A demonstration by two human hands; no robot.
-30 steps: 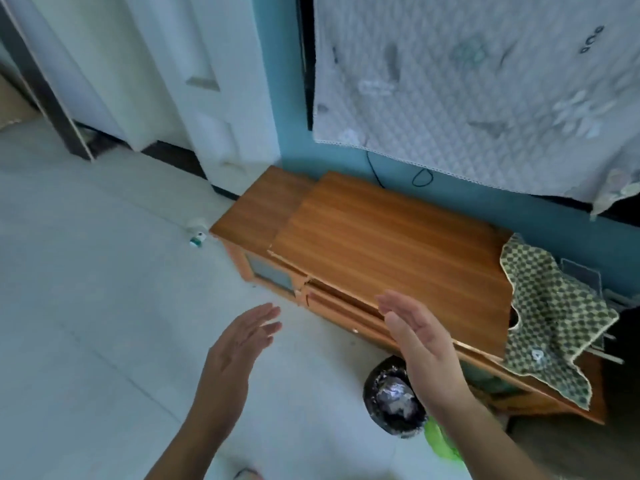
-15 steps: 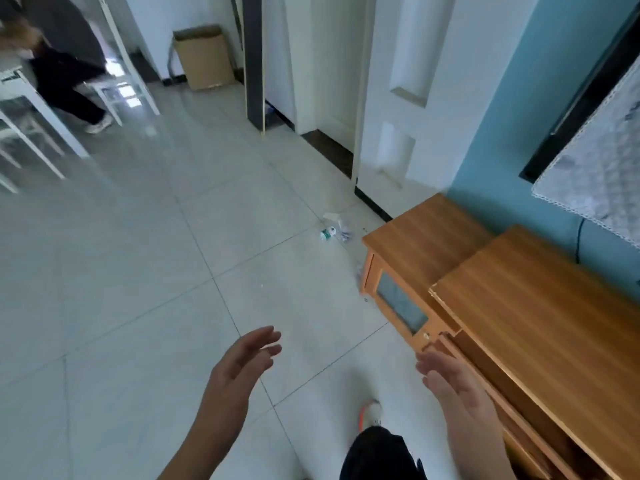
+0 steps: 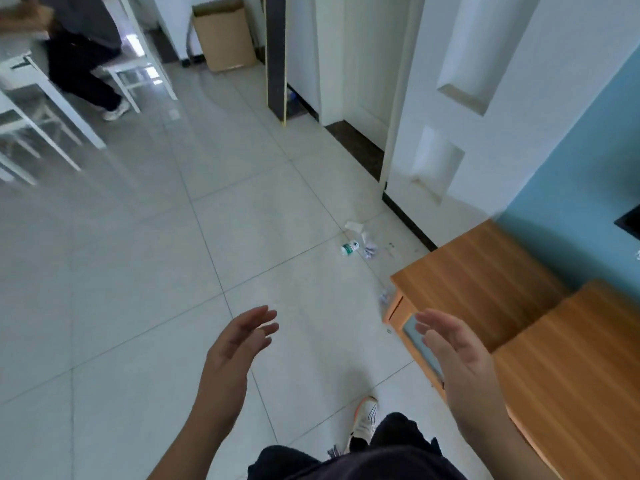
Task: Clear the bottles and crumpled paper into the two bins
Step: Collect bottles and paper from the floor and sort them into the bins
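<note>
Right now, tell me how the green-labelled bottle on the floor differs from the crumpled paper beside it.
The green-labelled bottle lies on its side, a smooth clear cylinder with a green band; the crumpled paper is a shapeless wad. The bottle shows colour; the paper looks plain white with faint marks. The bottle sits left of the paper, farther from the wooden cabinet. Both rest on the tiled floor, out ahead of the empty left hand and right hand.
</note>
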